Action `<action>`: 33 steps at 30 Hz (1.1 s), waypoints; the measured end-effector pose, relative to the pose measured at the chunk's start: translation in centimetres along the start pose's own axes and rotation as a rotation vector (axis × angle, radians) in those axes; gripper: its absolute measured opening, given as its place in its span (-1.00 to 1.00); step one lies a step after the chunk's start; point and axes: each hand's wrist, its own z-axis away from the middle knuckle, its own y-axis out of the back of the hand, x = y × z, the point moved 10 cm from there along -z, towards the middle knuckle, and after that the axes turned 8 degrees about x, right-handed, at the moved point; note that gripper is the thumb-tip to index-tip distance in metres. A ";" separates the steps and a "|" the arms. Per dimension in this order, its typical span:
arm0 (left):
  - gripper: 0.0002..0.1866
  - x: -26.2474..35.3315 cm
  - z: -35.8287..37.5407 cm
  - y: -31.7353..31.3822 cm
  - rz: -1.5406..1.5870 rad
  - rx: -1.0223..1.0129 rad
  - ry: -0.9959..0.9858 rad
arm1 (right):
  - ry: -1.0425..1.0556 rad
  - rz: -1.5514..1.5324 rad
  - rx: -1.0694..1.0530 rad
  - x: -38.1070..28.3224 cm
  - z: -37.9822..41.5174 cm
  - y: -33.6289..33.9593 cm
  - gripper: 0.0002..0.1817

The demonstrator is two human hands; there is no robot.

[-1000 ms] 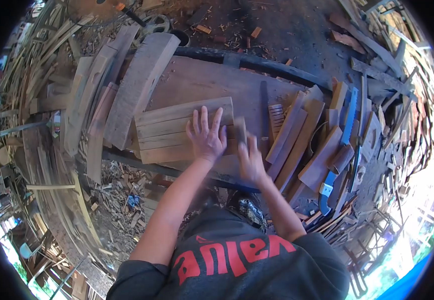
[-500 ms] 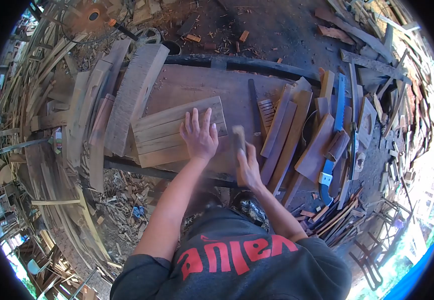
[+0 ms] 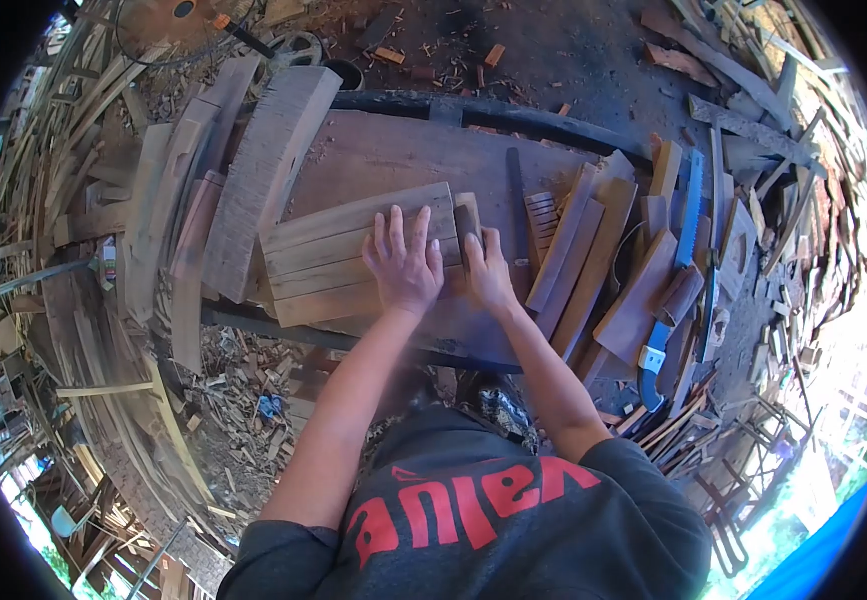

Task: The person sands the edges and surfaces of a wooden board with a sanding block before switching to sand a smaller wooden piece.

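A pale wooden panel (image 3: 314, 255), with seams like several boards side by side, lies at a slant on the workbench (image 3: 384, 145). My left hand (image 3: 409, 275) rests flat on the panel near its right end, fingers spread. Against or very close to the panel's right end is a small wooden block (image 3: 467, 212), light on one face and dark on another. My right hand (image 3: 492, 280) is closed around the lower part of this block, thumb on the left side. The fingers partly cover the block, and its underside is hidden.
Right of my right hand lie a dark flat bar (image 3: 517, 200), a slotted wood piece (image 3: 542, 222) and several planks (image 3: 594, 260). A blue-bladed handsaw (image 3: 692, 200) rests farther right. A thick beam (image 3: 264, 180) and more boards stand at the left. Scraps litter the ground.
My right hand has moved up and slightly left in view, bringing the wooden block from below the panel's corner to alongside its right end. My left hand stays on the panel.
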 end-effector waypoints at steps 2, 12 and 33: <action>-0.41 0.0 -0.1 -0.2 0.006 -0.018 0.005 | -0.059 -0.056 -0.009 -0.9 2.0 0.9 -0.46; -0.41 0.0 -0.2 0.0 0.006 0.019 -0.002 | -0.023 -0.002 0.008 0.1 -0.3 0.1 -0.45; -0.40 0.0 0.1 -0.3 -0.006 0.008 -0.008 | -0.073 0.043 -0.055 0.0 0.0 -0.2 -0.47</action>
